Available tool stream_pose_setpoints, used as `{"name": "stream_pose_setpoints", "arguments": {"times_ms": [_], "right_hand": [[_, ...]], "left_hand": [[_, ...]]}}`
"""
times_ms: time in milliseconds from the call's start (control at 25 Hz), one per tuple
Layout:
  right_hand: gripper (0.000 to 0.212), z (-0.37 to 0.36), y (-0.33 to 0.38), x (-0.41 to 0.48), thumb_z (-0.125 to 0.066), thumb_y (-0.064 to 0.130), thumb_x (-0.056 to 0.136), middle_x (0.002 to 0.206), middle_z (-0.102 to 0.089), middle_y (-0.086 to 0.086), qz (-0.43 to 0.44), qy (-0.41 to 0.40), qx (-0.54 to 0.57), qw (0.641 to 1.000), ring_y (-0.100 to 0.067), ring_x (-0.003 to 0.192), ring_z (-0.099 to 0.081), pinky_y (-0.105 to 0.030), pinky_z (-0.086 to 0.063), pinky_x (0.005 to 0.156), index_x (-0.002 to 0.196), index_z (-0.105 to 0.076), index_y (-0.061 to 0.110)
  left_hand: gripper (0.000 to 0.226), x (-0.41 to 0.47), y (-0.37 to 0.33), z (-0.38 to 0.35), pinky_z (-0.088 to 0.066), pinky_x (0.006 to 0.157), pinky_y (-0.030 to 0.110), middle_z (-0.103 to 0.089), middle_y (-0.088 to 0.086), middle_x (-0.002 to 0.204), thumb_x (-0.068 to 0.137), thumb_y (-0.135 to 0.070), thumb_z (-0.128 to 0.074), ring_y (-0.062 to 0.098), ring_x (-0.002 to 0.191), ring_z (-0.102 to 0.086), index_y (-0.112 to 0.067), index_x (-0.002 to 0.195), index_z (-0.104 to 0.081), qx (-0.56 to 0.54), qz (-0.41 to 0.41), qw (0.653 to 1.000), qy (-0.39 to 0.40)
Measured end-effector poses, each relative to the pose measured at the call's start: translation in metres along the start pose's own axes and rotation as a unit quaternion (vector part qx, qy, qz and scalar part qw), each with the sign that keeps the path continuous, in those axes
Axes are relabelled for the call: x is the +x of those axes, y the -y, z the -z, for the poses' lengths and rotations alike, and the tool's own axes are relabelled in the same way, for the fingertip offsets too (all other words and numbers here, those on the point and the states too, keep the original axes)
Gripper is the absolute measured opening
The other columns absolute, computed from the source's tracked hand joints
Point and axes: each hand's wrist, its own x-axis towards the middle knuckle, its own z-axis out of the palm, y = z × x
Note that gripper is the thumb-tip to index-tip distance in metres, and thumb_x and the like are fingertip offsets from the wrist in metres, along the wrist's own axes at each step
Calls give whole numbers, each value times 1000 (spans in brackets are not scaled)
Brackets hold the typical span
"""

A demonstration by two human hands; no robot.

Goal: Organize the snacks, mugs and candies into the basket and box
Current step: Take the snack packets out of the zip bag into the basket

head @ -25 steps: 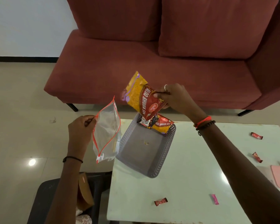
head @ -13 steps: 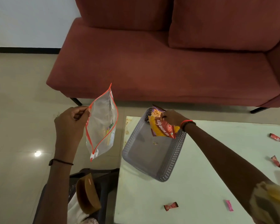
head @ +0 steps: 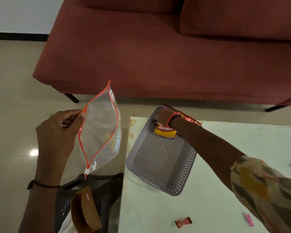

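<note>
At centre-left, zip bag [head: 100, 132] is pinched at rim by left hand [head: 57, 132]. At centre, right hand [head: 163, 115] is seen on snack pkts [head: 165, 132] in basket [head: 189, 167]; grip can't be told

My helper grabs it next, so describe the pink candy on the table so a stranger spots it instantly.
Find the pale table by the red sofa and look at its near edge, beside the patterned sleeve. The pink candy is the only pink wrapper there; the red candy lies to its left.
</note>
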Motion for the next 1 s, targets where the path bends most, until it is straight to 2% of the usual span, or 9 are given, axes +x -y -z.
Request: {"name": "stream_pose_setpoints", "arguments": {"times_ms": [120, 280, 440, 560, 800, 960, 1000], "right_hand": [[28, -9, -3, 6, -43, 7, 96, 125, -63, -11, -4, -22, -5, 1000, -29, 115, -59, -40, -52, 88, 118, -60, 7], [24, -9, -13, 10, -50, 4, 91, 116, -63, -16, -35, -57, 105, 992, -34, 110, -60, -43, -52, 86, 114, -56, 3], [26, -7, -20, 11, -54, 9, 90, 112, -60, -22, -114, -89, 211, 967, -40, 102, -61, -42, -50, 78, 114, -51, 2], [25, -12, -16, 8, -54, 13, 90, 111, -61, -22, -123, -99, 216, 963, -39, 102, -61, -42, -50, 79, 112, -53, 1], [32, -24, -5, 1, -40, -6, 87, 106, -66, -19, -135, -146, 187, 962, -36, 98, -64, -40, -52, 76, 112, -58, 2], [30, -21, -10, 1, -40, -7, 88, 104, -64, -22, -160, -167, 222, 947, -39, 91, -62, -38, -45, 67, 113, -54, 0], [30, -20, -10, 1, -40, -7, 88, 104, -63, -22, -162, -169, 226, 945, -39, 92, -62, -38, -44, 67, 114, -53, 1]], "left_hand": [[24, 3, 5, -8, -37, 66, -6, -72, 12, 92, 87, -22, -60, -26, 64, -51, -8, 106, -69, -5, 5, 1000, 10], [24, 2, 3, -13, -36, 66, -7, -72, 13, 90, 88, -20, -60, -28, 64, -50, -6, 105, -69, -9, 2, 1000, 10], [24, 1, 5, -14, -36, 64, -6, -72, 13, 88, 88, -20, -60, -27, 64, -50, -7, 105, -69, -11, 5, 1000, 13], [24, -2, 6, -14, -38, 65, -4, -72, 12, 89, 88, -21, -60, -25, 65, -52, -8, 105, -69, -13, 9, 1000, 13], [26, -9, 6, -14, -38, 65, -5, -72, 13, 92, 88, -22, -60, -26, 66, -52, -7, 107, -68, -6, 9, 1000, 17], [26, -14, 5, -13, -39, 67, -5, -70, 6, 91, 87, -21, -60, -12, 63, -58, -7, 107, -68, -14, 8, 1000, 14], [25, -16, 5, -13, -40, 67, -4, -69, 3, 90, 87, -21, -60, -13, 63, -58, -7, 107, -68, -18, 8, 1000, 12]]}}
